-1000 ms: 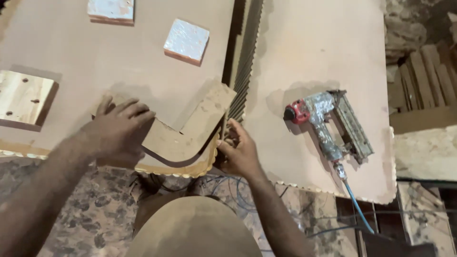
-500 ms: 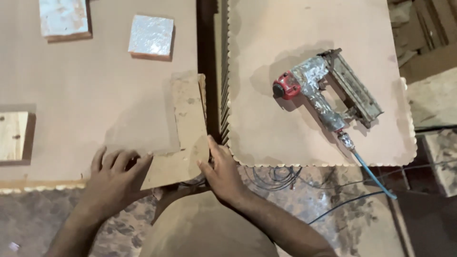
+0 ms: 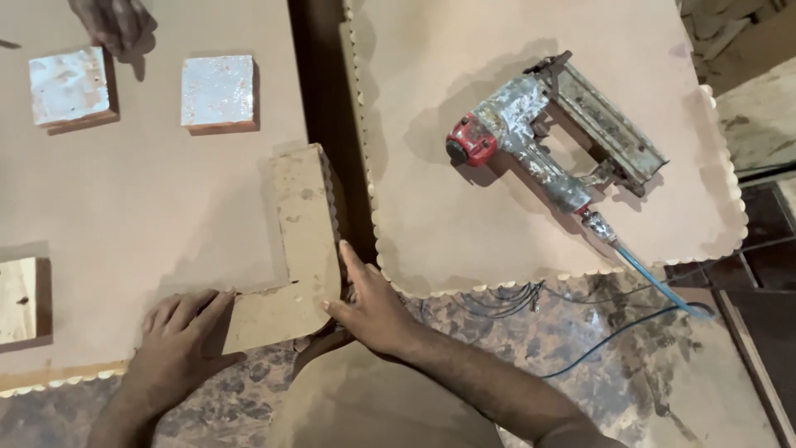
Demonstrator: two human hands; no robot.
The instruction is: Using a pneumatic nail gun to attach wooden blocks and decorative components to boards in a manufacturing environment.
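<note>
L-shaped board piece [image 3: 303, 249] is pressed flat by left hand [image 3: 178, 336] & right hand [image 3: 369, 303], fingers spread, nothing gripped; nail gun [image 3: 551, 137] lies well right of it.

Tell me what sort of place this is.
Most likely a woodworking or furniture workshop. A pneumatic nail gun with a blue air hose lies on a scallop-edged board, and the left hand and right hand press an L-shaped wooden piece near square wood blocks.

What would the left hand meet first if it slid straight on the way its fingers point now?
The left hand points right, with its fingertips already against the short leg of the L-shaped board piece. That piece is first; beyond it rests the right hand.
</note>
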